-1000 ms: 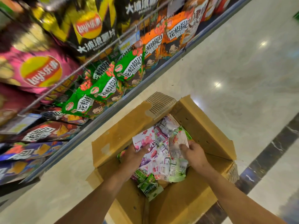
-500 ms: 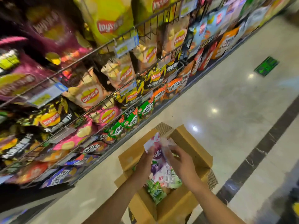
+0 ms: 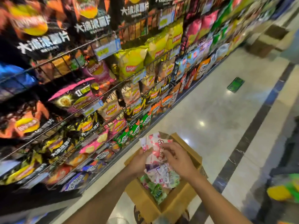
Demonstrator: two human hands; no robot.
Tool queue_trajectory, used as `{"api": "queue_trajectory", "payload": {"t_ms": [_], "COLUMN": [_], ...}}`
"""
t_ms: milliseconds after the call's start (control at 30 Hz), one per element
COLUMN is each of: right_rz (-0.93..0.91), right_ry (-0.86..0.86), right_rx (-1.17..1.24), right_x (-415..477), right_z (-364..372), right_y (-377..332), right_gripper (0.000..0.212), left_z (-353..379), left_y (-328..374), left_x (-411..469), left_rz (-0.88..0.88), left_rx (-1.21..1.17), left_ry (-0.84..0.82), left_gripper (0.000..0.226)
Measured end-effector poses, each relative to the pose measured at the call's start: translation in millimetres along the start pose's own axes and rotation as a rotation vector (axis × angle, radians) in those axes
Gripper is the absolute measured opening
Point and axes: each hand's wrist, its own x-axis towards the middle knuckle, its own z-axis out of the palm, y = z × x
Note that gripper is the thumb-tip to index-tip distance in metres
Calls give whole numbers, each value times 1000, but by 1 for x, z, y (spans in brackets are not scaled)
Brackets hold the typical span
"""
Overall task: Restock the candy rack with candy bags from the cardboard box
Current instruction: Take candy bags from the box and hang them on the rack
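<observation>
Pink-white candy bags [image 3: 155, 143] | left hand [image 3: 139, 162] grip pinching them | right hand [image 3: 179, 160] grip pinching them | over cardboard box [image 3: 145, 206]

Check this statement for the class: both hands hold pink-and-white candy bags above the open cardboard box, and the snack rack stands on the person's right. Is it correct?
No. The head view shows the snack rack on the person's left, not the right. The rest stands: left hand and right hand hold pink-and-white candy bags above the open cardboard box.
</observation>
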Motion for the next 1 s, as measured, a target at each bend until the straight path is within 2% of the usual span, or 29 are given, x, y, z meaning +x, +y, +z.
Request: {"api": "queue_trajectory", "payload": {"t_ms": [33, 100, 133, 200, 233, 300, 367, 400, 467, 500, 533, 600, 700, 800, 833, 900, 933, 1000], "right_rz": [-18, -53, -63, -81, -79, -75, -65, -46, -2, 25, 43, 71, 79, 57, 41, 3, -23, -52], "right_ry": [7, 1, -13, -43, -55, -74, -89, -103, -84, -57, -32, 31, 104, 120, 114, 102, 89, 63], "right_rx": [-48, -198, -268, -372, -400, -402, -325, -237, -55, 16, 87, 215, 341, 404, 424, 460, 475, 508], "right_x": [-3, -8, -11, -16, -19, -30, -44, -52, -66, -75, -82, -98, -125, -151, -160, -178, -187, -202], "right_z": [-5, -16, -21, -29, -32, -40, -50, -54, -60, -62, -64, -65, -64, -60, -59, -58, -57, -53], "right_y": [-2, -7, -11, -20, -21, -31, -44, -47, -49, -48, -46, -43, -49, -55, -57, -67, -74, -84], "right_gripper": [32, 51, 61, 74, 78, 81, 63, 47, 32, 27, 24, 19, 18, 20, 21, 21, 21, 25], "left_z": [1, 2, 1, 4, 7, 12, 16, 17, 19, 22, 25, 34, 50, 40, 38, 35, 34, 33], "left_y": [3, 8, 7, 8, 11, 15, 14, 13, 11, 9, 9, 5, 1, -31, -38, -49, -55, -62], "left_x": [-12, -28, -32, -44, -52, -68, -82, -90, -105, -114, -128, -153, -201, -205, -212, -228, -238, -263], "left_rz": [-9, 9, 29, 63, 70, 96, 131, 148, 176, 185, 194, 223, 269, 327, 361, 419, 435, 445], "left_rx": [2, 9, 5, -2, -4, -29, -62, -88, -128, -122, -130, -132, -116, -166, -185, -196, -200, -209], "left_ry": [-18, -88, -101, -113, -133, -148, -171, -167, -162, -160, -134, -119, -56, 3, 21, 52, 79, 127], "left_gripper": [82, 59, 55, 70, 71, 45, 23, 23, 46, 44, 32, 33, 27, 31, 45, 92, 98, 78]}}
